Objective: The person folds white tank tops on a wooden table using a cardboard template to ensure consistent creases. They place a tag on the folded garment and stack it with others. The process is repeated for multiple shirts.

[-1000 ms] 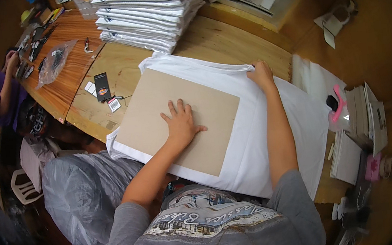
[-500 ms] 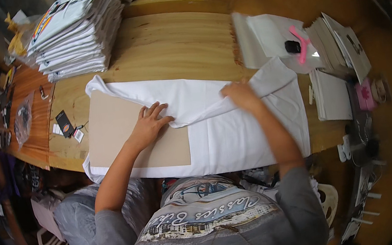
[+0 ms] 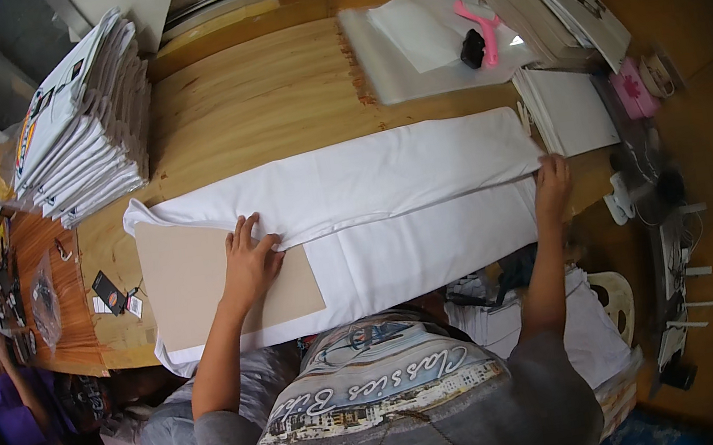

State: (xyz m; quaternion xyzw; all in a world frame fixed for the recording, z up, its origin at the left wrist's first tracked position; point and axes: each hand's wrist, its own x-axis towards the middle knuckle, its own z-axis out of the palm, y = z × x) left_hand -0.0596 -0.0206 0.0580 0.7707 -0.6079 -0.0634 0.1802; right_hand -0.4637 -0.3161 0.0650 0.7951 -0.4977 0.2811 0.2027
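A white garment [image 3: 430, 235] lies spread across the wooden table, its far side folded toward me in a long strip. At its left end a flat beige cardboard sheet [image 3: 189, 285] rests on the cloth, partly covered by the fold. My left hand [image 3: 249, 262] lies over the cardboard with fingers spread, its fingertips at the fold's edge. At the far right end of that edge, my right hand [image 3: 552, 183] is closed on the cloth, fingers together.
Folded white garments in clear plastic stand in a tall stack [image 3: 82, 123] at the back left. A black tag [image 3: 108, 291] lies left of the cardboard. Back right are a pink-handled tool [image 3: 486, 30], plastic sheets and a white stack [image 3: 571, 109]. Another person's arm [image 3: 10, 363] shows far left.
My right hand has moved right along the fold to the garment's right end, and the folded strip now lies flatter and straighter. My left hand stays at the fold. The view has shifted.
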